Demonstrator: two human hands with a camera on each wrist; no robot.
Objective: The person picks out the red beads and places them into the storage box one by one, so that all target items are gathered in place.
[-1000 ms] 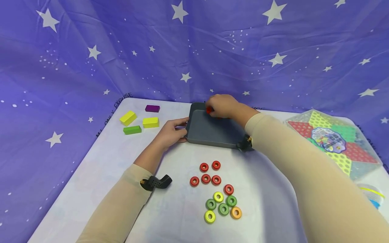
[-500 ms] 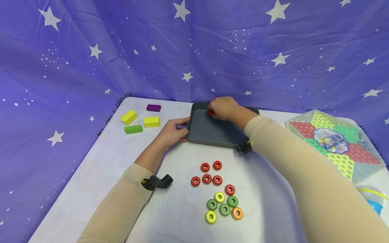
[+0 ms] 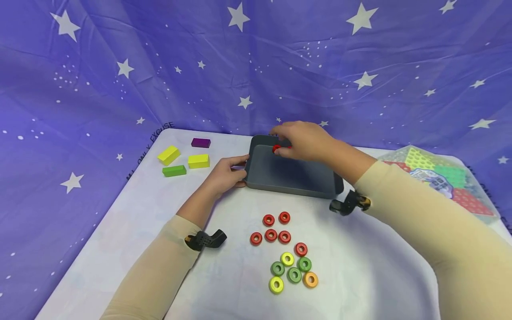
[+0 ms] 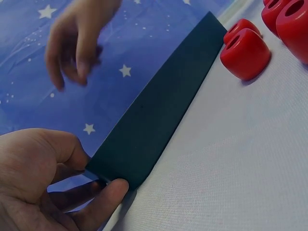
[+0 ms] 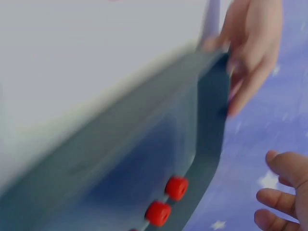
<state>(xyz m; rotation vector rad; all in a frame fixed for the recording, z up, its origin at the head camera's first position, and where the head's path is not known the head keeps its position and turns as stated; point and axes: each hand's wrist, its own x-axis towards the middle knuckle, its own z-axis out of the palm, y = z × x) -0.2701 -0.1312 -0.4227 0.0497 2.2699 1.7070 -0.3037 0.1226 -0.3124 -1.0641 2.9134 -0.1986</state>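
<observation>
A dark grey tray (image 3: 280, 175) lies at the back of the white table. My left hand (image 3: 226, 177) holds its left side, and in the left wrist view the thumb and fingers (image 4: 115, 190) pinch its corner. Over the tray's back part is my right hand (image 3: 306, 140), fingers loosely spread and holding nothing. Below it a red bead (image 3: 276, 149) sits along the tray's back wall. The right wrist view shows red beads (image 5: 176, 187) in a row against that wall, the right hand (image 5: 286, 190) apart from them.
In front of the tray lie several red beads (image 3: 270, 235), with green (image 3: 294, 275), yellow (image 3: 276, 285) and orange (image 3: 310, 280) ones nearer. Yellow (image 3: 198, 161), green (image 3: 174, 171) and purple (image 3: 201, 142) blocks lie left. A clear-lidded game box (image 3: 456, 178) stands right, partly behind the right arm.
My right hand has let go of the red bead at the tray's back wall; its fingers have spread and the arm has shifted right. The left hand stays on the tray.
</observation>
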